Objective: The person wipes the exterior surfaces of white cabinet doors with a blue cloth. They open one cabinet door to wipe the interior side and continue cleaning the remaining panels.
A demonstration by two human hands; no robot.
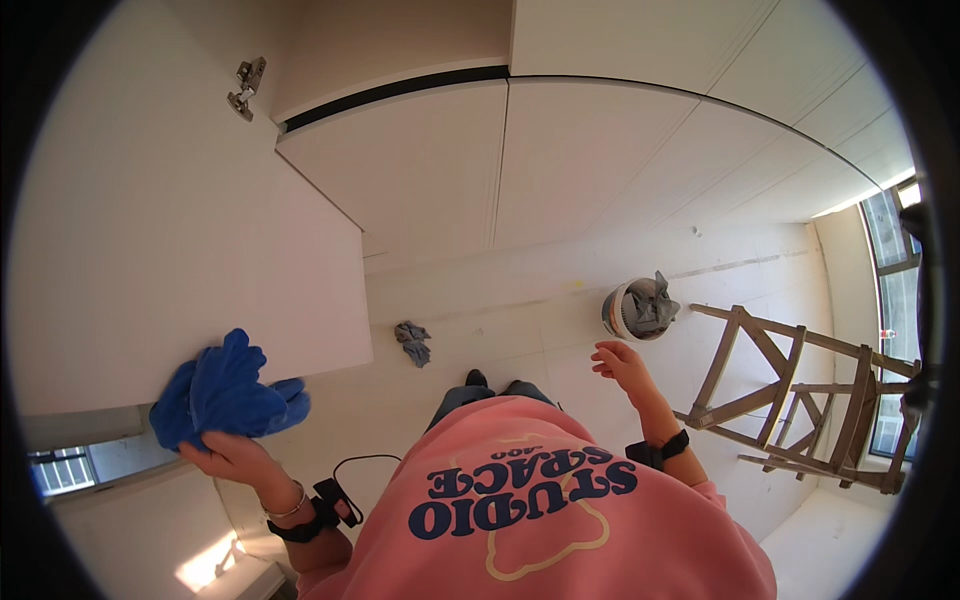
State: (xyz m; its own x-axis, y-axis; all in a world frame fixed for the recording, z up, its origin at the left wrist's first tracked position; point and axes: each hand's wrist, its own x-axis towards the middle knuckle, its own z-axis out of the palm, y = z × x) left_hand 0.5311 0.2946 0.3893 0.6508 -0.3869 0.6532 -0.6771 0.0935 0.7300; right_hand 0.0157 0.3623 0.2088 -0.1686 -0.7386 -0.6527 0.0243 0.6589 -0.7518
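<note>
My left hand [236,459] grips a bunched blue cloth [225,390] at the lower edge of an opened white cabinet door [300,277]. The fingers are partly hidden by the cloth. My right hand [622,364] is held out on the right with fingers apart and slightly bent, nothing in it, near a bucket in the view. A metal hinge [247,88] shows at the door's upper edge, beside the open cabinet compartment [397,45]. White cabinet fronts [585,150] run off to the right.
A bucket [615,311] holding grey cloth [651,307] stands on the floor. A crumpled grey rag [413,343] lies on the floor between the door and the bucket. A wooden trestle frame [795,390] stands at the right, near a window [900,315].
</note>
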